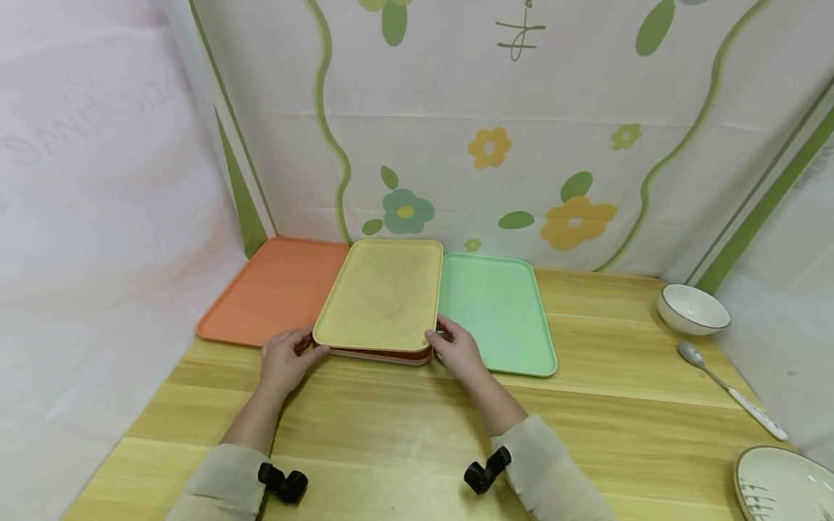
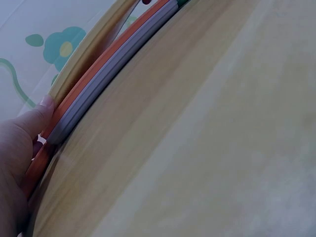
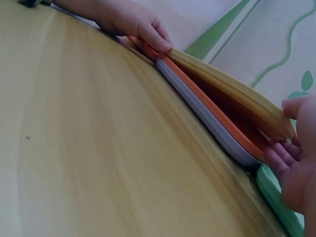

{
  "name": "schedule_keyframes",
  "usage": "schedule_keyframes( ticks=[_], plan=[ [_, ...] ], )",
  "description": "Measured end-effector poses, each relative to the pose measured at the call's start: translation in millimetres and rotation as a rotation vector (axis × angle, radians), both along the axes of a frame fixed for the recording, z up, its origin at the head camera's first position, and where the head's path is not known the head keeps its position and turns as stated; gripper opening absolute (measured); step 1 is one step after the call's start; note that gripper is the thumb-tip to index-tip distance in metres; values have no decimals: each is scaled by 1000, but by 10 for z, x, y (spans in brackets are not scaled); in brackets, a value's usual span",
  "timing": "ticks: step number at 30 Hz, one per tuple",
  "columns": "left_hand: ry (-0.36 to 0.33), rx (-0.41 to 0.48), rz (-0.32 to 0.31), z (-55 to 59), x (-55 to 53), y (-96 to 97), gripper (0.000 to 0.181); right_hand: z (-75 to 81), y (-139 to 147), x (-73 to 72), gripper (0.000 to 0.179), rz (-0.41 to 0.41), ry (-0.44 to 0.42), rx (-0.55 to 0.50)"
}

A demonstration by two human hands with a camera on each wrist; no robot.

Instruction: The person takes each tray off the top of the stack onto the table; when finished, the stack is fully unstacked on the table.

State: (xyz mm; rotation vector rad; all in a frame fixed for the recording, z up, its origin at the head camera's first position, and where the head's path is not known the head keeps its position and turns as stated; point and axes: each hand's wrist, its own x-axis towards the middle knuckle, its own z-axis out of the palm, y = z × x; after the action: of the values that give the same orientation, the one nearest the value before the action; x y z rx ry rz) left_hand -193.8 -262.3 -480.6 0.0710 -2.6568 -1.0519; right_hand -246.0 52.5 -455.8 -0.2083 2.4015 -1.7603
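Note:
A yellow tray (image 1: pixel 384 297) tops a stack, its front edge raised off an orange tray (image 3: pixel 217 106). Under that one sits a pale lavender tray (image 3: pixel 202 117). My left hand (image 1: pixel 284 363) grips the yellow tray's front left corner, thumb on the rim. At the front right corner, my right hand (image 1: pixel 460 353) pinches the same tray between thumb and fingers. The right wrist view shows the gap below the yellow tray widening toward the right hand. Another orange tray (image 1: pixel 270 289) lies left of the stack, and a mint green tray (image 1: pixel 498 315) lies to its right.
A white bowl (image 1: pixel 693 310) stands at the table's back right. In front of it lies a spoon (image 1: pixel 733 391) with a white handle, and a patterned plate (image 1: pixel 788 485) is at the lower right. A floral cloth (image 1: pixel 443 94) hangs behind the wooden table (image 1: pixel 378 434).

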Motion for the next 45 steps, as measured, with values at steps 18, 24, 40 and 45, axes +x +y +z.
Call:
schedule_keyframes(
  ticks=[18, 24, 40, 45],
  plan=[
    [45, -25, -22, -1, -12, 38, 55, 85, 68, 100, 72, -18, -193, -580],
    [46, -34, -27, 0, -30, 55, 55, 115, 287, 119, 67, -20, -173, -605],
    [0, -26, -45, 11, -48, 37, 56, 349, 1553, 315, 63, 102, -25, -702],
    [3, -23, -47, 9, -50, 36, 56, 411, 2047, 408, 53, 212, 45, -805]
  ],
)
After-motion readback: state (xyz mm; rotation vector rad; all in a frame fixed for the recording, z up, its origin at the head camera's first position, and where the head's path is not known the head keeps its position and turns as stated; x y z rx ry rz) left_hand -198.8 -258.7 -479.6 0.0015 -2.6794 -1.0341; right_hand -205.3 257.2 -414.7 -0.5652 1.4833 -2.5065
